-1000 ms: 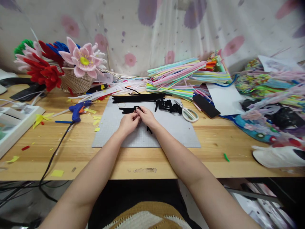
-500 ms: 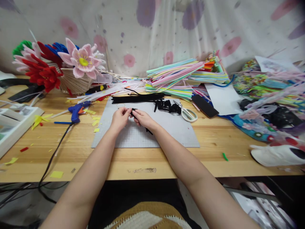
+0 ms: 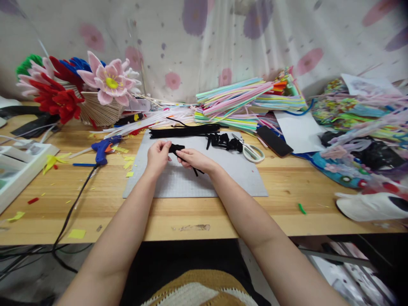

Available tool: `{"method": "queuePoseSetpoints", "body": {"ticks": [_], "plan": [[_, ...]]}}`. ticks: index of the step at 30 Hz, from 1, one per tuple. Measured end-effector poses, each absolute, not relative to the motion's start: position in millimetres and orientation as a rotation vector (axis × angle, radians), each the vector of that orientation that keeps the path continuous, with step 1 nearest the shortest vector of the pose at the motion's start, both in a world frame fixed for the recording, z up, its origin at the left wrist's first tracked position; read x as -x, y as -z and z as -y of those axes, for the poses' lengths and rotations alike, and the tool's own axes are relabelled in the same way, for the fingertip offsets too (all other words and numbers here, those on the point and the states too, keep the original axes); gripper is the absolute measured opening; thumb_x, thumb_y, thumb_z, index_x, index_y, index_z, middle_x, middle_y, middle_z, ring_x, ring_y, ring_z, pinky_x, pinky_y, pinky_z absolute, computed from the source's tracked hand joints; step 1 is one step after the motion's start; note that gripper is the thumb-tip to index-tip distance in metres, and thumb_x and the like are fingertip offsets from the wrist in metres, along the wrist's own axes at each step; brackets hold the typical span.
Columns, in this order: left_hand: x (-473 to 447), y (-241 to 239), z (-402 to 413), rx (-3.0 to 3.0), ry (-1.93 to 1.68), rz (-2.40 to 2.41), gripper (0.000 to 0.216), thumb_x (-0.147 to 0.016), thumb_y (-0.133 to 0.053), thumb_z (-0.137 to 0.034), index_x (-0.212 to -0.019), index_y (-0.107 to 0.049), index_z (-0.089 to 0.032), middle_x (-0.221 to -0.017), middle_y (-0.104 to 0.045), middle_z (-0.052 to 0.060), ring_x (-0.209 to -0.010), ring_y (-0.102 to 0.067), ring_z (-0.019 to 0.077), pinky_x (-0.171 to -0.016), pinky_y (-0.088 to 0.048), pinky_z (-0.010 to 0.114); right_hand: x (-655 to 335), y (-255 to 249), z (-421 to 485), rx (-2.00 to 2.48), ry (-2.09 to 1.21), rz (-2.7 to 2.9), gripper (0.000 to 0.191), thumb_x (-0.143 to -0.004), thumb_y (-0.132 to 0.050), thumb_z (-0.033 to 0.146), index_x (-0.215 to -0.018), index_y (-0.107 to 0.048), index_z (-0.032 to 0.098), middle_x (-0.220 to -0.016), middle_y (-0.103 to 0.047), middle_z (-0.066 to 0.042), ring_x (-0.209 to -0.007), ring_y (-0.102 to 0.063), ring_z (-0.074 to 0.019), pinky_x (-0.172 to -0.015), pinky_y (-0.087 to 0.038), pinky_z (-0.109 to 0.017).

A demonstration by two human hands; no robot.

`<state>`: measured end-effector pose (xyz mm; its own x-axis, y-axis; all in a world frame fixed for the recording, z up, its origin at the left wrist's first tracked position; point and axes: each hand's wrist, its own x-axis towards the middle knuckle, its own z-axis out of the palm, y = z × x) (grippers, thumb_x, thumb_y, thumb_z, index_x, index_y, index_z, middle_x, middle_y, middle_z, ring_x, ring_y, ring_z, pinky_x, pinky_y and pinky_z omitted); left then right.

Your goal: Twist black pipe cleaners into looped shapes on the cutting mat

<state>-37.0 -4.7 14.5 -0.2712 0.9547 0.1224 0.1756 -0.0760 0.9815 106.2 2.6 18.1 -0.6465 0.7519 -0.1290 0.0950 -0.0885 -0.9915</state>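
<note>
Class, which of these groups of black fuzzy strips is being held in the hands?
The small black cluster held by the left hand and right hand; the long straight bundle lies along the far edge of the mat, the curled clump beside the scissors.

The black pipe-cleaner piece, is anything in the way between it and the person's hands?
Nothing visible is in between: the left hand and right hand both pinch the black pipe-cleaner piece directly. The black pipe-cleaner bundle lies beyond them, and the scissors lie off to the right.
</note>
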Motion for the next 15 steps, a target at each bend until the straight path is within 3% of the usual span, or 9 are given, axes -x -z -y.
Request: {"method": "queuePoseSetpoints", "body": {"ticks": [7, 12, 15], "plan": [[39, -15, 1, -0.976, -1.45, -1.338, 0.03, -0.075, -0.062, -0.038, -0.059, -0.049, -0.016, -0.046, -0.039, -0.008, -0.037, -0.038, 0.0034, -0.041, -0.043, 0.016, -97, -11, -4, 0.975, -1.82, 1.654, 0.032, -0.091, -0.041, 0.033, -0.063, -0.043, 0.017, -0.039, -0.033, 0.009, -0.033, -0.028, -0.0038, -0.035, -0.024, -0.016], [39, -19, 4, -0.74, -1.313, -1.001, 0.018, -0.078, -0.061, -0.033, -0.085, -0.062, -0.016, -0.063, -0.057, -0.003, -0.047, -0.05, 0.0027, -0.045, -0.046, 0.013, -94, -6, -1, 1.006, -1.892, 1.39, 0.033, -0.092, -0.037, 0.035, -0.064, -0.041, 0.017, -0.036, -0.032, 0.009, -0.032, -0.028, -0.0038, -0.034, -0.025, -0.015], [40, -18, 4, -0.637, -1.31, -0.961, 0.01, -0.08, -0.06, -0.022, -0.088, -0.064, -0.017, -0.062, -0.059, -0.004, -0.047, -0.053, 0.0016, -0.048, -0.047, 0.01, -94, -6, 1, 0.943, -1.968, 1.347, 0.033, -0.092, -0.038, 0.036, -0.065, -0.042, 0.018, -0.036, -0.034, 0.009, -0.032, -0.029, -0.0041, -0.035, -0.027, -0.015]]}}
